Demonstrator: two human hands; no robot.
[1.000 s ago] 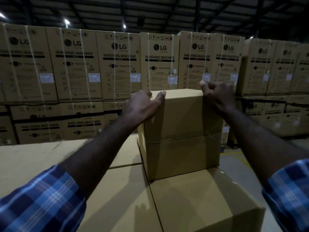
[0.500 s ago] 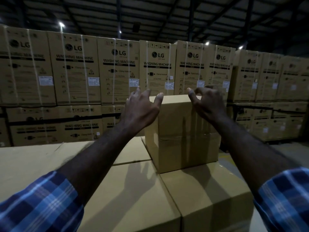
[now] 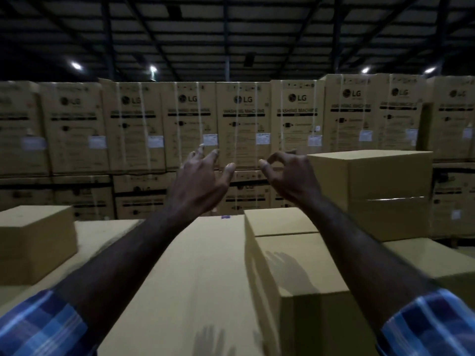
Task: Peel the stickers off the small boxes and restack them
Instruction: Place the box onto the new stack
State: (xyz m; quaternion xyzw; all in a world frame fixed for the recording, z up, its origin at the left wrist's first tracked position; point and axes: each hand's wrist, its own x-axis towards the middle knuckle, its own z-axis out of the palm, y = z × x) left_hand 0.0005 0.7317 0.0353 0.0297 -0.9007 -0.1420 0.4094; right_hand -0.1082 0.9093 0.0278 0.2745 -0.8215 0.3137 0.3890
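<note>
I have both hands raised in the air with nothing in them: my left hand [image 3: 199,183] has its fingers spread and loosely bent, my right hand [image 3: 289,176] has its fingers curled a little more, thumb and forefinger apart, gripping nothing. The plain brown cardboard box stacked at far right [image 3: 370,194] sits well apart from my right hand, resting on the brown carton under it [image 3: 426,255] at the right edge.

The main risk I see is the light. It is so dim that I cannot make out any sticker on the small boxes, so I could pick at bare board and tear the paper face instead of lifting a label. The stacked box sits close to the right edge of the pile; a careless push from my right hand could slide it off. The clear tape band around its middle looks glossy and slick, a poor place to hold.

Everything here is matt corrugated board with square edges and flat tops. The low brown cardboard box at near left [image 3: 36,242] stands alone. The large flat brown carton below my arms [image 3: 195,278] carries a tiny blue mark [image 3: 225,217] at its far edge. Behind stands a wall of strapped printed washing-machine cartons [image 3: 241,124] with white labels.
</note>
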